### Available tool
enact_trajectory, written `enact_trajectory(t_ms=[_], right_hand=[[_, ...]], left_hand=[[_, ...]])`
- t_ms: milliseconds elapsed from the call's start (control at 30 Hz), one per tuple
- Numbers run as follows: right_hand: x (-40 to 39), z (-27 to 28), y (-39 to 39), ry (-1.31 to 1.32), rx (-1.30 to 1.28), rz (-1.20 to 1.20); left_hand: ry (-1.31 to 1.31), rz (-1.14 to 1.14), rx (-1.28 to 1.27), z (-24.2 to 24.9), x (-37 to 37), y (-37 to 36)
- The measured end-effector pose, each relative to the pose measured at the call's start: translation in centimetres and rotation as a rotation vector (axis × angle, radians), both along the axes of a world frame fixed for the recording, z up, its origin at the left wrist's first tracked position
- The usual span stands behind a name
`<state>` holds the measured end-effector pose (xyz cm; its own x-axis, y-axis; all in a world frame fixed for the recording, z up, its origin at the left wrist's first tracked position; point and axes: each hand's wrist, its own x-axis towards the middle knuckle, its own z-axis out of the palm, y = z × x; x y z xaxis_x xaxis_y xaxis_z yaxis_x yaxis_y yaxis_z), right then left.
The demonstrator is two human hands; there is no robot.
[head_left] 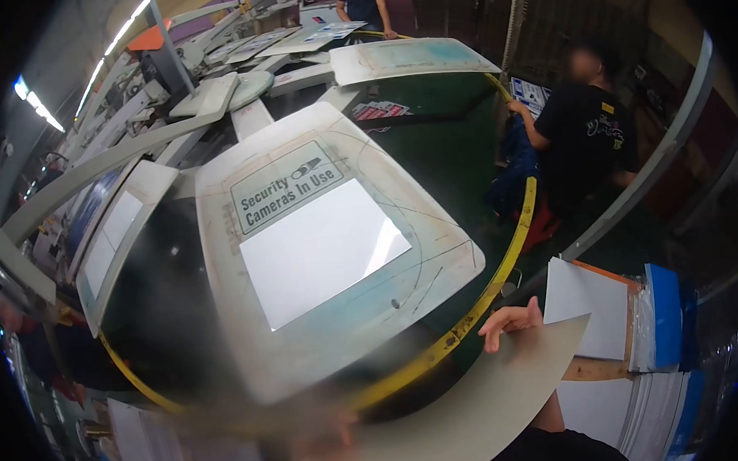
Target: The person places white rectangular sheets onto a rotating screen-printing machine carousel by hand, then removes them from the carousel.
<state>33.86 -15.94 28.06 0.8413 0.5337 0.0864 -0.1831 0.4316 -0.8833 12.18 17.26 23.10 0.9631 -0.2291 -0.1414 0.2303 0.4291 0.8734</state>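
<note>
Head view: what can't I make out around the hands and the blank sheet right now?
- Left hand: motion-blurred at the bottom edge; grip unreadable.
- Right hand: only fingers show over the grey sheet; the sheet hides the palm.
- Grey sheet: near end cut off by the frame's bottom edge.
- Platen: near edge smeared by blur.
- Stacked sheets: count too small to tell.

Print workshop: carousel press (215, 97), platens (337, 248), stacked blank sheets (591, 307).

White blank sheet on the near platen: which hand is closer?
Right. The right hand grips the top edge of a grey sheet just past the platen's lower right corner. The left hand, blurred, is lower, below the platen's front edge, farther from the white sheet.
</note>
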Motion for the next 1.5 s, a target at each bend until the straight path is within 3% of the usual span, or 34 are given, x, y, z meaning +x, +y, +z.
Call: enact_trajectory(t_ms=[33,133,167,267,367,400,467,500,567,600,667,733,800,867,967,1033,1133,1200,1267,1300,1400,1433,1467,1500], right_hand=[[-0.1,0.0,0.3,0.053,0.038,-0.027],[-0.3,1.1,1.3,0.348,-0.008,-0.385],[0.4,-0.2,0.7,0.304,-0.05,-0.389],[2.0,-5.5,-2.2,0.093,-0.074,-0.17],[2.1,-4.2,-2.0,-0.107,-0.066,-0.1],[2.0,-3.3,-1.9,-0.167,-0.045,-0.057],[2.6,-5.9,-1.4,-0.195,0.233,0.095],[2.8,-6.9,-1.0,-0.198,0.367,0.187],[2.5,-7.8,-0.6,-0.147,0.397,0.148],[2.3,-6.5,-0.7,-0.148,0.241,0.099],[2.1,-4.7,-1.4,-0.143,-0.023,-0.053],[2.0,-3.6,-1.9,-0.164,-0.183,-0.168],[2.0,-2.2,-2.2,-0.222,-0.288,-0.188],[2.3,-3.9,-3.0,-0.31,-0.45,-0.251],[2.8,-4.5,-3.3,-0.378,-0.577,-0.301],[2.4,-4.2,-3.5,-0.289,-0.488,-0.281],[1.7,-2.6,-4.1,-0.108,-0.222,-0.16],[1.7,-2.3,-4.1,-0.02,-0.108,-0.07],[1.7,-3.6,-4.1,-0.092,-0.167,-0.085],[1.7,-3.7,-3.5,-0.129,-0.197,-0.093],[1.6,-1.6,-3.3,-0.012,-0.087,-0.078],[2.1,-1.8,-3.9,-0.021,-0.072,-0.108],[2.4,-2.3,-4.4,-0.03,-0.057,-0.137],[2.4,-3.0,-4.7,-0.076,-0.209,-0.246]], left_hand=[[0.003,0.01,0.007,0.2,0.0,0.1],[-0.081,0.605,0.155,4.9,2.8,-5.9],[-0.236,0.482,0.202,1.3,2.8,-3.4],[-0.15,0.535,-0.04,-2.9,1.8,-1.8],[-0.033,0.424,0.113,-2.1,1.7,-0.4],[-0.144,0.413,0.009,-1.7,2.1,-0.8],[-0.07,0.036,0.003,0.7,2.1,0.0],[-0.098,-0.028,-0.06,-0.7,2.0,0.3],[-0.248,-0.007,0.024,-2.0,2.6,0.2],[-0.326,0.006,0.067,-2.3,3.1,0.0],[-0.416,0.165,0.011,-4.0,3.8,1.6],[-0.414,0.645,0.098,-3.5,3.0,0.0],[-0.176,0.89,0.446,-2.9,3.3,-2.0],[0.077,1.283,0.234,-2.6,5.6,-4.9],[-0.073,0.953,0.265,-1.8,5.7,-4.0],[-0.15,0.732,0.291,-1.1,5.2,-3.5],[-0.142,0.406,0.077,-0.2,5.2,-2.6],[0.027,0.426,0.051,2.2,4.3,-5.3],[-0.097,0.056,0.238,3.7,4.7,-4.6],[-0.086,0.023,0.201,2.7,4.6,-4.3],[-0.277,0.4,0.201,-1.2,5.4,-4.2],[-0.212,0.539,0.061,-2.1,5.5,-3.6],[-0.239,0.771,0.156,-0.2,6.3,-5.3],[-0.261,0.914,0.256,0.6,7.5,-6.9]])
